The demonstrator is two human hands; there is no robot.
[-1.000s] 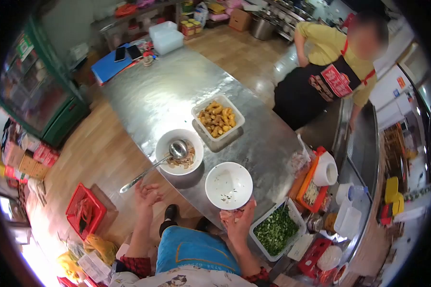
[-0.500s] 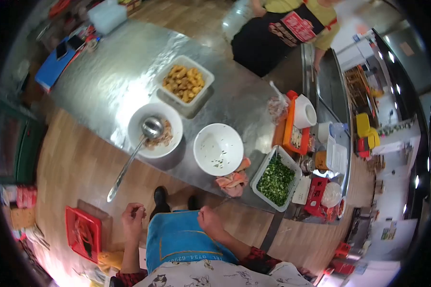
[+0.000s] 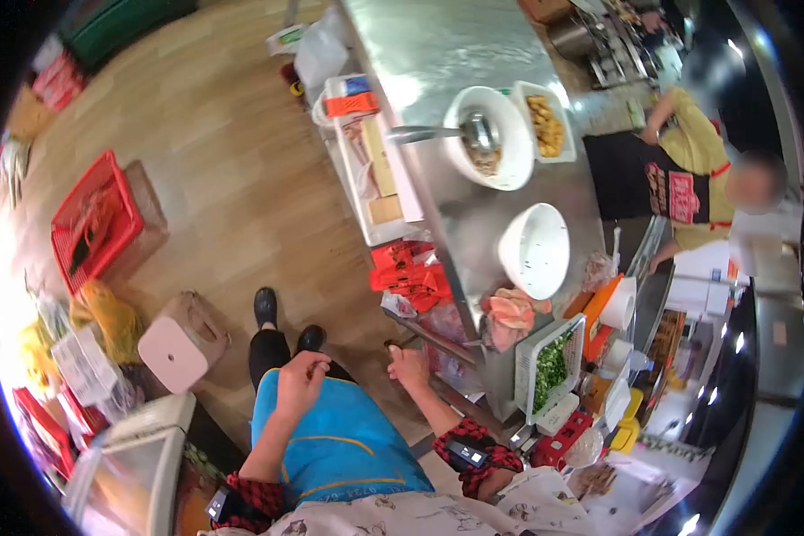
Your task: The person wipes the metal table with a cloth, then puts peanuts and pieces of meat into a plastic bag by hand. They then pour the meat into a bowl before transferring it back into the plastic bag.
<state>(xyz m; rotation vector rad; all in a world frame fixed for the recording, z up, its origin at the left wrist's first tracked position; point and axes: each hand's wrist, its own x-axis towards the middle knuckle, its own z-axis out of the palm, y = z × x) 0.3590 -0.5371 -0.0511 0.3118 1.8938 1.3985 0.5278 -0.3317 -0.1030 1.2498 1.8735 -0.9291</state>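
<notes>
My left hand [image 3: 302,384] hangs over the blue apron [image 3: 339,442], fingers curled inward, with nothing visible in them. To its right, my right hand [image 3: 408,366] is also closed, beside the table's near side. A small dark spot shows at its fingertips, too small to name. Neither hand touches the bowls. On the steel table [image 3: 447,54], a white bowl [image 3: 460,112] holds minced food and a ladle [image 3: 420,134]. A second white bowl [image 3: 545,246] has green bits inside. A pink cloth [image 3: 509,317] lies near a white basket [image 3: 523,380] of chopped greens [image 3: 556,366].
A tub of yellow-brown pieces [image 3: 545,125] stands behind the ladle bowl. Across the table is a co-worker in a black apron [image 3: 630,174]. Red bags [image 3: 411,272] sit under the table edge. On the floor are a red basket [image 3: 121,192] and a pale pink stool [image 3: 174,348].
My view has turned left, so the table and bowls now lie to the right and more floor shows. Both hands have risen slightly in view and stay closed.
</notes>
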